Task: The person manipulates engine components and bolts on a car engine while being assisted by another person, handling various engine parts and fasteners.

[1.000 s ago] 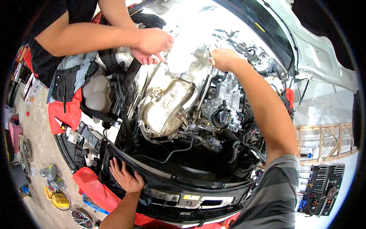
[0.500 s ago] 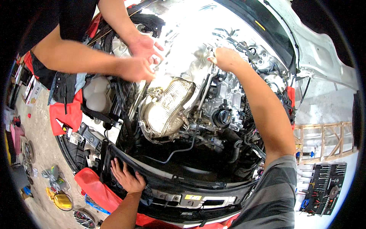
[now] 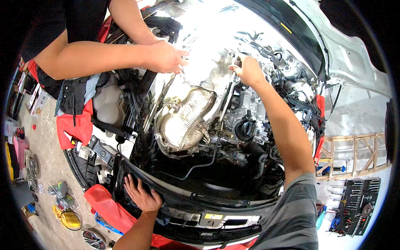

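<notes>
My left hand [image 3: 141,192] rests with fingers spread on the black front crossmember [image 3: 179,186] of the open engine bay. My right hand [image 3: 249,71] reaches into the bright back of the engine, fingers closed round a small dark part I cannot make out, above a metal pipe [image 3: 226,104]. Below it are the engine [image 3: 254,109] and a round black cap [image 3: 243,130]. A crinkled metal heat shield [image 3: 183,121] lies to its left. A co-worker's two hands [image 3: 168,56] are close together over the left side of the bay.
Red fender covers [image 3: 74,129] drape the car's edges. A white reservoir [image 3: 107,104] sits at left. The raised bonnet [image 3: 350,58] is at upper right, a wooden frame [image 3: 354,154] and tool board [image 3: 354,206] at right. Yellow equipment [image 3: 71,218] lies on the floor at lower left.
The co-worker's hands moved down and apart, then back up and together. My right hand has shifted slightly down and right, exposing a dark part between its fingers. My left hand stays on the crossmember.
</notes>
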Tool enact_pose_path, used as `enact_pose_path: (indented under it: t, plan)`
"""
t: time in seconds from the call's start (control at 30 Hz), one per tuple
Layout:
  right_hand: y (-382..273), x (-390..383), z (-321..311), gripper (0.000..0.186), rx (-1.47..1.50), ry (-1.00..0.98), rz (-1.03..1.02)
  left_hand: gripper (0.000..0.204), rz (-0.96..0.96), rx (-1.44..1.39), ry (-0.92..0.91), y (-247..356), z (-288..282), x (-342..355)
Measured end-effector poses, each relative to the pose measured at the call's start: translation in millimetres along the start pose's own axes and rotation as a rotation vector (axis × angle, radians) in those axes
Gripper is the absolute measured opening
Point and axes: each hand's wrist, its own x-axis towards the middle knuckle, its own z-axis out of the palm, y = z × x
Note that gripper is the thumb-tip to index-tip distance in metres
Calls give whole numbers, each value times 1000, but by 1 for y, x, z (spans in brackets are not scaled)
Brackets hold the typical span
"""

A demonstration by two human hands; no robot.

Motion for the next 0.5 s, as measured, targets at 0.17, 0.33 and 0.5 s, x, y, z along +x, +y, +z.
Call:
enact_pose_path:
  t: [0.17,0.33,0.5]
  plan:
    - [1,-8,12,45,-101,49,103,55,5,-12,-2,-1,1,-1]
    - [17,-11,35,21,638,126,-78,57,-10,-19,-8,-1,0,-1]
    - [17,-14,35,29,234,251,45,56,-3,-26,-9,3,-1,2]
